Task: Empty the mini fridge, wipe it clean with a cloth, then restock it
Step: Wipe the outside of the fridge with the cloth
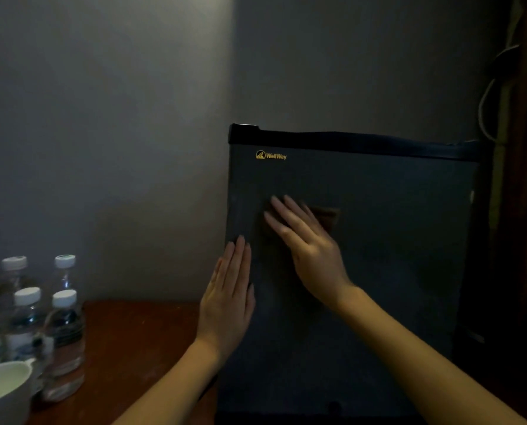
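both grips lay flat and released against the closed door of the dark mini fridge [378, 271]. the right grip [311, 250], fingers straight and slightly spread, pressed a brown cloth [328, 214] to the upper middle of the door. the left grip [228, 302], fingers straight and together, rested on the door near its left edge, lower than the right and apart from it. neither curled round anything. a grey wall [102, 118] rose behind the fridge in the dim corner. to the fridge's left ran a reddish-brown wooden surface [139, 348]. at its far left, well apart from the fridge, clear water bottles [63, 332] with white caps stood upright in a cluster, five caps showing. a white cup [1, 391] sat just in front of them. pale cables [485, 111] hung right of the fridge. a small gold logo [270, 155] marked the door's upper left.
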`<state>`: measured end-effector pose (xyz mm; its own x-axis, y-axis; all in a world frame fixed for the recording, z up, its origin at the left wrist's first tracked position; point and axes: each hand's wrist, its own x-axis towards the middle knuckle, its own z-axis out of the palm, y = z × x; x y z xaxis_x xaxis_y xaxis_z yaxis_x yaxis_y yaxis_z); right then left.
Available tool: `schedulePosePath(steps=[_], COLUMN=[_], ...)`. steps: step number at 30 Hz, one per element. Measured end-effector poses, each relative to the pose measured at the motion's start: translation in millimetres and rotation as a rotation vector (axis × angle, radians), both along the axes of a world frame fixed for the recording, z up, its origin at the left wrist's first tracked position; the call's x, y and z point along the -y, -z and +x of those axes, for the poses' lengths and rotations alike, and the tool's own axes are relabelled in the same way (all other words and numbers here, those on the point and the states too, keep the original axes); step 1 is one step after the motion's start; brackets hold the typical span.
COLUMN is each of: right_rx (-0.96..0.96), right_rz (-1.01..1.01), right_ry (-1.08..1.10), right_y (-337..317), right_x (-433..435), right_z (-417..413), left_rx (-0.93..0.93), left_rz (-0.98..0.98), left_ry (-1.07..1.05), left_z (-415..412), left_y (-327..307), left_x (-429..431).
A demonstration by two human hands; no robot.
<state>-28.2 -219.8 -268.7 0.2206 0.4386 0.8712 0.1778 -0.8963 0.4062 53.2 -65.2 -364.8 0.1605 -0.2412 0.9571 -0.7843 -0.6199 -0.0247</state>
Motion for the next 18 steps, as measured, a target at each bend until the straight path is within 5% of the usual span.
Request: schedulePosePath(steps=[2, 10, 18], right_rx=[-0.005, 0.272, -0.034], right_rz=[-0.051, 0.334, -0.186], right_ry=[0.034, 0.044, 0.104], right_y=[5.0, -45.9, -12.0], right_x=[22.6, -8.5, 11.6], right_z=[-13.0, 9.1, -5.7], left_rx=[0.010, -0.013, -0.047], left_rz=[0.022, 0.004, 0.006], left_ry=[-0.009, 0.013, 0.072], left_z=[0.4, 3.0, 5.3], left_y=[4.0, 11.6, 16.4], left_x=[-3.1, -1.0, -3.0])
